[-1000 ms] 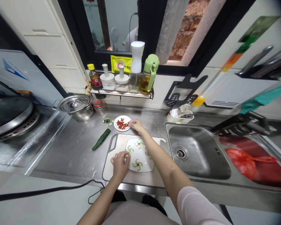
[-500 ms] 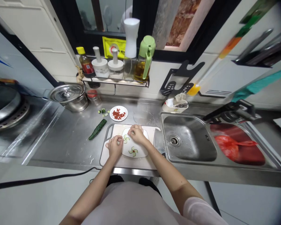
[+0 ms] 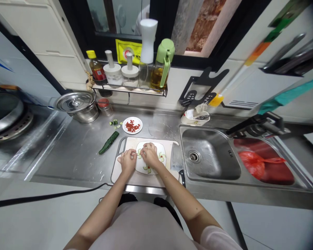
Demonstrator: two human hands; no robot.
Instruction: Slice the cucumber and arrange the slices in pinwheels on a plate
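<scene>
A white plate [image 3: 154,171] lies on the cutting board [image 3: 117,176]. Thin cucumber slices form pinwheel shapes on it: one pinwheel [image 3: 147,169] near the front edge and another [image 3: 161,157] at the right, each with a red bit in the middle. At the plate's left edge is my left hand [image 3: 128,161], thumb and fingers pressed together. My right hand [image 3: 150,155] reaches over the plate with its fingertips pinched above the left cucumber slices [image 3: 139,153]. Whatever either pinch holds is too small to make out.
Behind the board stands a small white dish [image 3: 133,125] of chopped red pieces. A cucumber [image 3: 109,142] and several cucumber scraps [image 3: 115,122] lie to the left. At the board's right is a cleaver [image 3: 176,158], beside the sink [image 3: 211,152]. A lidded pot [image 3: 78,107] stands back left.
My right hand has shifted left and slightly nearer me, uncovering the right-hand pinwheel and the cleaver's handle. My left hand has stayed nearly in place.
</scene>
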